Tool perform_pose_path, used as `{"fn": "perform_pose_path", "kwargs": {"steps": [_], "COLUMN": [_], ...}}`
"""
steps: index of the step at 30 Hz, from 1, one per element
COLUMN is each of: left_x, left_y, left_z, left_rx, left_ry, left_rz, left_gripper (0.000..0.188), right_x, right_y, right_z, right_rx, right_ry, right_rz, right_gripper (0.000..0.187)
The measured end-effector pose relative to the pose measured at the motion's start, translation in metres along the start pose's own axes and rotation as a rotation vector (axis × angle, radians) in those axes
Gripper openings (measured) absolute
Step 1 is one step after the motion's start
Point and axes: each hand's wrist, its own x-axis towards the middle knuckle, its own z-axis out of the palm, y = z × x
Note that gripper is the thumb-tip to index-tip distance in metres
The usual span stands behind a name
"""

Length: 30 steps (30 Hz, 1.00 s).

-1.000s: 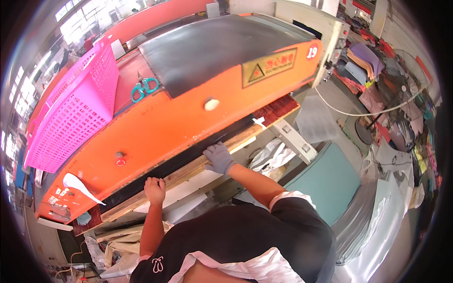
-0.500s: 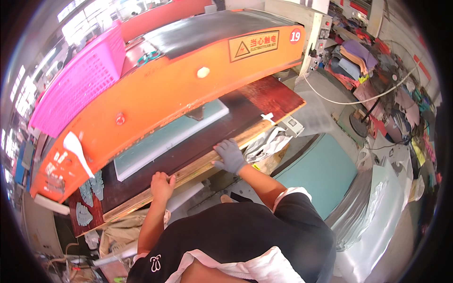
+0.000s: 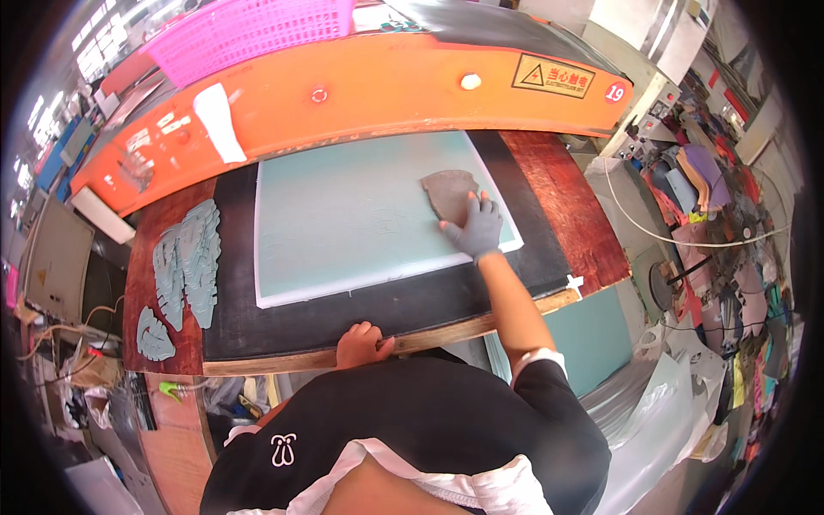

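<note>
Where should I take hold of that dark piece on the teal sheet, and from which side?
Probably the near end of the dark piece, coming from the near right. It lies on the teal sheet, broad edge on the far side, and seems to narrow nearer in, so a pinch could span it there. The gloved right hand is at that end.

on the table (image 3: 549, 189), the sheet (image 3: 343, 223) lay mid-board, its far side hidden by the beam (image 3: 386, 94). cut pieces (image 3: 184, 266) lay along the table's left edge, another pile (image 3: 154, 339) by the front left corner. the flat piece (image 3: 446, 193) lay near the sheet's right edge.
</note>
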Motion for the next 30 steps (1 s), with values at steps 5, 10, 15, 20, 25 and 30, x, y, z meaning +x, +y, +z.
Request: {"fn": "perform_pose_path", "kwargs": {"steps": [5,10,15,20,25,30], "left_x": [-0.011,0.009,0.011,0.011,0.013,0.011], "left_y": [-0.003,-0.022,-0.028,-0.027,-0.023,-0.020], "left_z": [-0.010,-0.002,0.006,0.005,0.004,0.004], "left_rx": [0.025,0.274,0.342,0.365,0.398,0.424], "left_ry": [0.237,0.037,-0.022,0.009,0.029,0.026], "left_rz": [0.133,0.008,0.010,0.029,0.029,0.037], "left_gripper": [0.028,0.055,0.058,0.059,0.057,0.057], "right_x": [0.004,-0.016,-0.021,-0.014,-0.007,-0.018], "right_y": [-0.016,-0.023,-0.006,0.053,0.130,0.182], "right_z": [-0.017,-0.037,-0.024,-0.026,-0.058,-0.068], "right_rx": [-0.104,-0.042,0.092,0.724,0.404,-0.117], "right_ry": [-0.508,-0.505,-0.407,-0.338,-0.266,-0.457], "right_rz": [0.196,0.243,0.222,0.326,0.325,0.475], "right_gripper": [0.097,0.095,0.090,0.083,0.081,0.089]}}
